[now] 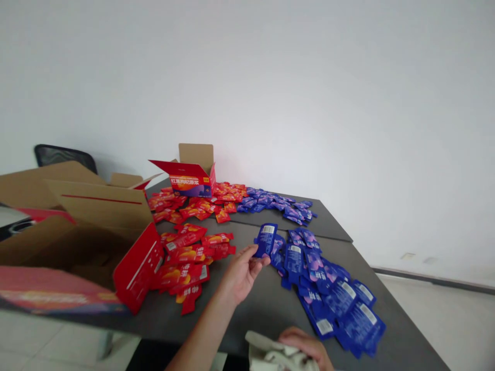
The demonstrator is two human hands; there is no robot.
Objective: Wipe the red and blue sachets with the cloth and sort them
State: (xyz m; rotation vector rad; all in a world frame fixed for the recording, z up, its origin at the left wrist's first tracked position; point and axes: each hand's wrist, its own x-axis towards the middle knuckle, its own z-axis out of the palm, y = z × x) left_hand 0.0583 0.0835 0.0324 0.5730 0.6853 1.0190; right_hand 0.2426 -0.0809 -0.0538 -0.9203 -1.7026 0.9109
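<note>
Pale crumpled cloth point(270, 356) lies under the right hand point(301, 344), and I can't tell whether those fingers grip it. Just above, the left hand point(242, 274) pinches a blue sachet point(266, 240) between thumb and fingers, its barcode showing, beside a loose heap of blue sachets point(328, 293) on the dark table point(263, 317). Red sachets point(185, 257) lie further left, near an open cardboard carton point(85, 232); beyond, a red box point(191, 184) bears Chinese lettering, too blurred to read with confidence.
</note>
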